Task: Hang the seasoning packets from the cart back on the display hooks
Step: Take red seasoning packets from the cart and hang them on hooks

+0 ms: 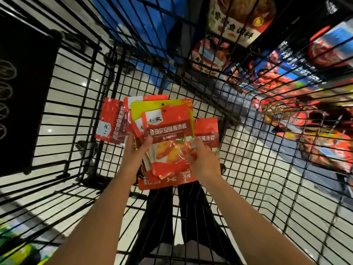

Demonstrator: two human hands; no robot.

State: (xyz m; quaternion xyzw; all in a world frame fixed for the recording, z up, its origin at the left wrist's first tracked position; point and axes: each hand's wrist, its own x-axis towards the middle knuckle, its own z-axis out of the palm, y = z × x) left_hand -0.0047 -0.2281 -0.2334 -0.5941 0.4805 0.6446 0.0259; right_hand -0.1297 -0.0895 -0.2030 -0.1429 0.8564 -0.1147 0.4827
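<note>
Still gathering, nothing hung yet

Both hands, left hand point(133, 153) and right hand point(203, 159), grip the glossy red seasoning packets point(166, 129) stacked in the black wire cart point(248, 150); all hanging remains.

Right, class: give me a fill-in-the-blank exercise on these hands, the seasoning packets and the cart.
1. The packets are being gathered inside a black wire ____.
2. The left hand and right hand hold the stack from its ____ end.
3. Behind the front red packet sits one with a ____ top.

Missing words: cart; lower; yellow
</note>
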